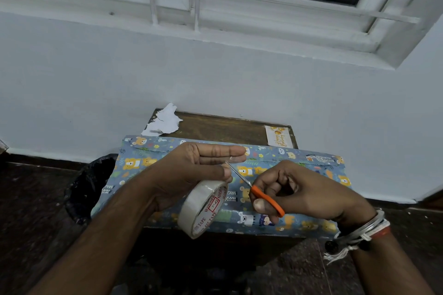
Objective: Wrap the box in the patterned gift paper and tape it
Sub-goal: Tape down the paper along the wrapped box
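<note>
Long rectangular box point(282, 153), already covered in blue animal-print gift paper, lay on brown wooden bench point(215, 127), long axis running left to right, directly beneath both hands. Left hand point(191, 170) held clear adhesive tape roll with red lettering point(203, 208) over box's middle, upper fingers straight; exact grip on tape roll partly hidden. Right hand point(306, 196) gripped orange-handled scissors point(265, 199), blades pointing up-left toward left fingertips. Judged step: cutting tape strip. Folded paper flap along far top edge, likely taping site; left hand nearer.
</note>
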{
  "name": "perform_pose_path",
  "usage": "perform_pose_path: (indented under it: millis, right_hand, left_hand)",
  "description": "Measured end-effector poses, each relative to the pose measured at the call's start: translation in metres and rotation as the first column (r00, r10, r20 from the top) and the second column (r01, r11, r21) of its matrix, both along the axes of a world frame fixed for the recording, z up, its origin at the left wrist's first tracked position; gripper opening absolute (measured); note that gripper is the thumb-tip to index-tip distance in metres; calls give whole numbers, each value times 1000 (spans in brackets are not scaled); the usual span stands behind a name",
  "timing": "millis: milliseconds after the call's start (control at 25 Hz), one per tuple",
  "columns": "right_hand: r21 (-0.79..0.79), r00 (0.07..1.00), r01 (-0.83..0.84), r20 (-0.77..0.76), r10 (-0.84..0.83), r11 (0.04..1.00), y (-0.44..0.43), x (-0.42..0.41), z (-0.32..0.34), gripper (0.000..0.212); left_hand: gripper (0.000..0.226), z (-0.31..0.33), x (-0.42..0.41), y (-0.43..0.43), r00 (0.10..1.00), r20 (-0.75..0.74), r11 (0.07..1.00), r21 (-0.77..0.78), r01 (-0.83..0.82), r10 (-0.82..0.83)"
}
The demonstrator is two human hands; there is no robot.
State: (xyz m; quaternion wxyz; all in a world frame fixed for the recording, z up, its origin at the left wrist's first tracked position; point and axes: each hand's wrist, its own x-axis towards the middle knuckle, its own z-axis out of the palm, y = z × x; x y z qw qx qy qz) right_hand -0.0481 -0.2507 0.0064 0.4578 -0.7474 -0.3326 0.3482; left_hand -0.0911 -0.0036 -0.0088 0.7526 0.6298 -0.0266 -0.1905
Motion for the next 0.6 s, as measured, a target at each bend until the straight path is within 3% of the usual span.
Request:
perform_pose_path:
  millis: [520,600]
  right_hand:
    - [47,1000,-21,-13,21,999,1,-1,-2,7]
    - [29,1000,3,1,-3,1000,2,0,-6,15]
  left_hand:
    - [48,-4,2,1,1000,8,998,-47,30,-30]
    - [48,-5,3,2,999,14,998,-55,31,-31]
